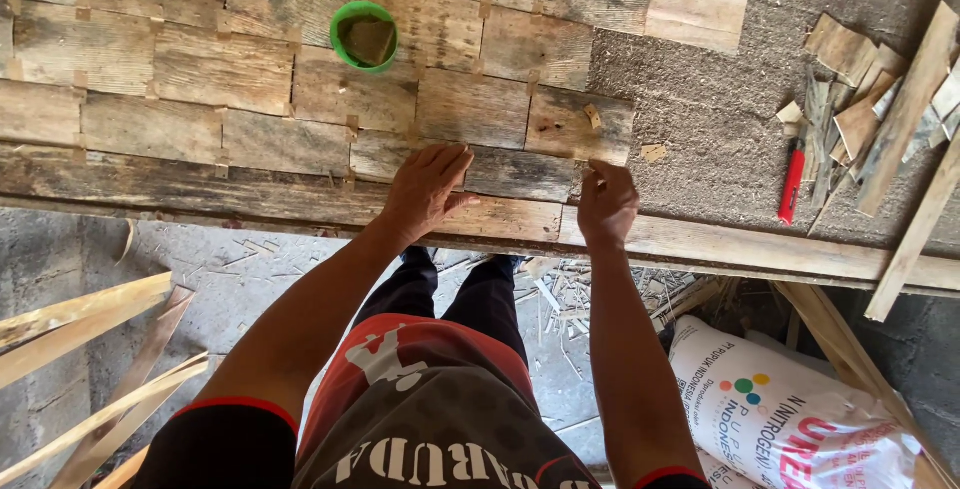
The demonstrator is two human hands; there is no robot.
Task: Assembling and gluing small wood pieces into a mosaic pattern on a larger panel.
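While the left hand point(425, 189) lies flat with fingers spread on a wood tile point(500, 174) at the desk point(720, 159) front edge, right hand point(605, 204) fingers pinched together (on what, can't tell) just beside it, green cup point(364, 36) further back, red-handled tool point(792, 181) off right.

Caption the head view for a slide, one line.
Left hand flat on a wooden tile, right hand at its edge, green cup beyond.

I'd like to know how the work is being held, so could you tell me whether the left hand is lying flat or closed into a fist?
Flat: the left hand lies palm down, fingers spread, on the wooden pieces.
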